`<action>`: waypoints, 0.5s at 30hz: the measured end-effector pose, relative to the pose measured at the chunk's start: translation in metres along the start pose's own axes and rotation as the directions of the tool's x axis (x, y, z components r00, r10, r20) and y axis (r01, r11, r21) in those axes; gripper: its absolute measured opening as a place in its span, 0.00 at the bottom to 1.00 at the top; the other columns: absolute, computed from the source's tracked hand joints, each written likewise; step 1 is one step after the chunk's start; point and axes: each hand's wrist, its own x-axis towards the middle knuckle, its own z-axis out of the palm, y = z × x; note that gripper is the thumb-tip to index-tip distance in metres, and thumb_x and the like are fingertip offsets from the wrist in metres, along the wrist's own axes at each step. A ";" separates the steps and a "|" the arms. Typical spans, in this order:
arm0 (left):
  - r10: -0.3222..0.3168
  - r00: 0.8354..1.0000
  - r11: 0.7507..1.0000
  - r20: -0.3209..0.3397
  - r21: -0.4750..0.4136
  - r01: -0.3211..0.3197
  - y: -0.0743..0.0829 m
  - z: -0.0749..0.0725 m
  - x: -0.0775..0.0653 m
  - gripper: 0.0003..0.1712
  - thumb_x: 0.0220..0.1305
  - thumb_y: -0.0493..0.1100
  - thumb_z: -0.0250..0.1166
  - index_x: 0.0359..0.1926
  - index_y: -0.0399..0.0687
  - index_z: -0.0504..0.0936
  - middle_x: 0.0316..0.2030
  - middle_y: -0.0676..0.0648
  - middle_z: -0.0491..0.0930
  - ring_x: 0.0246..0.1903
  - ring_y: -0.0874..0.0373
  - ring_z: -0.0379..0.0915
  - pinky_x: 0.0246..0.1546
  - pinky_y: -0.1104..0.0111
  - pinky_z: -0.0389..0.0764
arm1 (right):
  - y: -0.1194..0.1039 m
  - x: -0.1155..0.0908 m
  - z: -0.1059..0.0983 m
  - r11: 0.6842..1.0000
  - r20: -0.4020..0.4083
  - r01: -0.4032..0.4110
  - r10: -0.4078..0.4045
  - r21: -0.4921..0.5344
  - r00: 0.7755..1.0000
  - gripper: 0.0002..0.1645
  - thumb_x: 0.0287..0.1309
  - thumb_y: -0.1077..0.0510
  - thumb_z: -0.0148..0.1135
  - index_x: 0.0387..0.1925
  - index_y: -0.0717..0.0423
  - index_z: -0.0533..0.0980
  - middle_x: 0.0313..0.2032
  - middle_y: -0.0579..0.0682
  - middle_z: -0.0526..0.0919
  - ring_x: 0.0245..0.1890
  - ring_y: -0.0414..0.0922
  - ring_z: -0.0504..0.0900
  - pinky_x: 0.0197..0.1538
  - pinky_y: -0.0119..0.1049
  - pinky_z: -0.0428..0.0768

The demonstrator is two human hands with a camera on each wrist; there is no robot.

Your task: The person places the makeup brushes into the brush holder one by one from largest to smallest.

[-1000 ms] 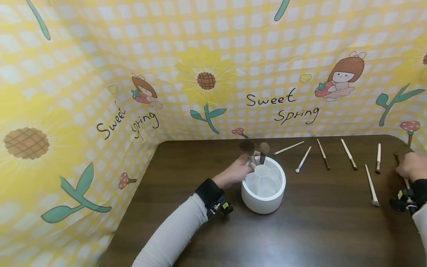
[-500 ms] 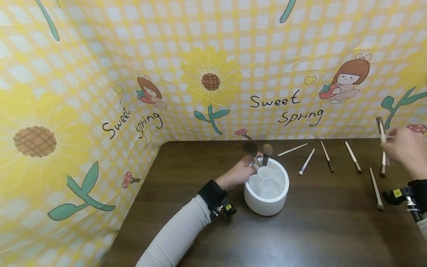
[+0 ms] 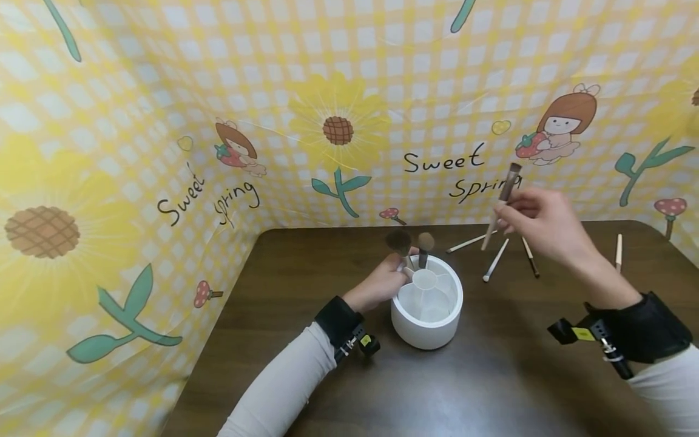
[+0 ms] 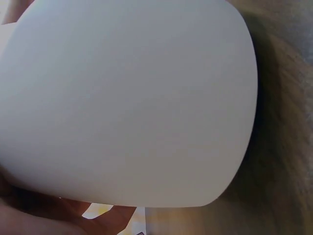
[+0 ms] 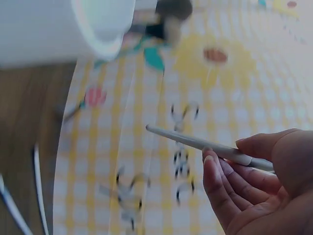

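Holding a white organizer [image 3: 425, 334] and a brush [image 3: 508, 187], the hands [image 3: 377, 284] [image 3: 554, 227] stand apart.

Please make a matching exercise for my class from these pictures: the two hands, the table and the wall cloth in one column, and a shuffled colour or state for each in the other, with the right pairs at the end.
Column one
1. Left hand
2. Right hand
3. Table
4. Cloth

Column two
A. Holds a brush up in the air
B. Yellow and white checks
C. Grips the white pot
D. Dark brown

Right pairs: 1-C, 2-A, 3-D, 4-B
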 end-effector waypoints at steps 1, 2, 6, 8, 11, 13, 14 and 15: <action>0.000 1.000 1.000 -0.002 -0.002 0.000 0.000 -0.001 -0.001 0.27 0.60 0.31 0.51 0.61 0.52 0.66 0.61 0.45 0.65 0.57 0.54 0.59 0.60 0.49 0.58 | -0.005 0.000 0.005 1.000 0.007 0.013 -0.013 0.017 1.000 0.15 0.61 0.52 0.58 0.41 0.61 0.77 0.32 0.57 0.83 0.28 0.44 0.82 0.28 0.29 0.79; 0.002 1.000 1.000 -0.002 -0.004 -0.002 0.000 -0.002 -0.001 0.27 0.60 0.31 0.51 0.61 0.52 0.66 0.61 0.45 0.65 0.57 0.54 0.59 0.60 0.49 0.58 | -0.010 -0.001 0.010 0.999 0.017 0.022 -0.022 0.032 1.000 0.14 0.61 0.53 0.59 0.41 0.60 0.77 0.32 0.56 0.83 0.28 0.44 0.82 0.28 0.29 0.79; -0.002 1.000 1.000 -0.010 0.006 0.002 -0.003 -0.005 -0.002 0.27 0.60 0.31 0.51 0.61 0.52 0.66 0.61 0.46 0.64 0.57 0.55 0.59 0.60 0.49 0.58 | -0.023 -0.004 0.025 0.995 0.071 0.052 -0.059 0.090 0.996 0.11 0.61 0.55 0.59 0.39 0.58 0.77 0.32 0.55 0.83 0.28 0.44 0.81 0.29 0.31 0.79; -0.003 1.000 1.000 -0.016 0.011 0.003 -0.005 -0.006 -0.002 0.28 0.59 0.31 0.51 0.60 0.53 0.66 0.61 0.46 0.64 0.57 0.55 0.59 0.60 0.49 0.58 | -0.031 -0.006 0.032 0.991 0.096 0.068 -0.079 0.111 0.992 0.10 0.61 0.56 0.58 0.39 0.60 0.77 0.31 0.55 0.83 0.27 0.45 0.81 0.29 0.31 0.79; 0.000 1.000 1.000 -0.022 0.012 0.000 -0.007 -0.006 -0.002 0.28 0.59 0.31 0.51 0.60 0.53 0.66 0.61 0.46 0.64 0.57 0.54 0.59 0.60 0.49 0.58 | -0.045 -0.010 0.041 0.986 0.122 0.092 -0.109 0.139 0.987 0.08 0.61 0.61 0.58 0.38 0.64 0.76 0.30 0.58 0.83 0.27 0.45 0.81 0.29 0.33 0.80; 0.004 1.000 1.000 -0.021 0.009 -0.004 -0.008 -0.006 -0.002 0.28 0.59 0.31 0.51 0.60 0.53 0.66 0.61 0.45 0.64 0.57 0.54 0.59 0.60 0.49 0.58 | -0.053 -0.012 0.046 0.986 0.129 0.101 -0.119 0.136 0.984 0.07 0.60 0.64 0.58 0.37 0.65 0.76 0.30 0.58 0.82 0.26 0.45 0.81 0.29 0.34 0.80; 0.007 1.000 1.000 -0.020 0.007 -0.006 -0.008 -0.006 -0.002 0.28 0.58 0.31 0.51 0.60 0.52 0.66 0.61 0.45 0.64 0.56 0.54 0.59 0.60 0.49 0.59 | -0.054 -0.013 0.049 0.986 0.134 0.104 -0.121 0.131 0.984 0.06 0.60 0.64 0.58 0.37 0.65 0.76 0.30 0.58 0.82 0.26 0.44 0.81 0.28 0.35 0.80; 0.008 1.000 1.000 -0.018 0.005 -0.008 -0.008 -0.006 -0.002 0.28 0.58 0.31 0.51 0.60 0.52 0.66 0.60 0.45 0.65 0.56 0.54 0.60 0.59 0.49 0.59 | -0.054 -0.014 0.052 0.986 0.140 0.104 -0.122 0.128 0.983 0.05 0.59 0.65 0.58 0.36 0.65 0.76 0.29 0.58 0.82 0.26 0.44 0.81 0.28 0.35 0.80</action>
